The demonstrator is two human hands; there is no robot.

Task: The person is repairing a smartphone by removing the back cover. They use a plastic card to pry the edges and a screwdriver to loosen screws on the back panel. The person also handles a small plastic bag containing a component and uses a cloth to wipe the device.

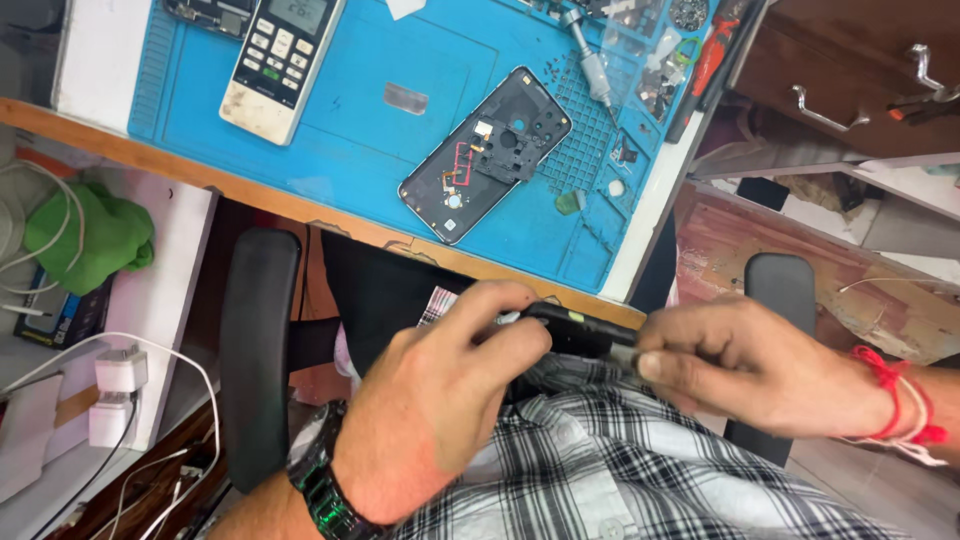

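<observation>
My left hand [440,395] and my right hand [745,365] meet over my lap, both closed around one small black part [572,325], held below the table's front edge. A black watch sits on my left wrist and red threads circle my right wrist. On the blue work mat [350,120] lies an opened phone [487,152] with its back off, showing a black frame and a red cable inside. The hands are well apart from the phone.
A white remote control [282,55] lies at the mat's far left. A grey screwdriver [590,60] and small parts rest at the mat's right side. Black chair armrests [258,350] flank me. A green cloth [95,235] and white chargers [115,395] sit on the left shelf.
</observation>
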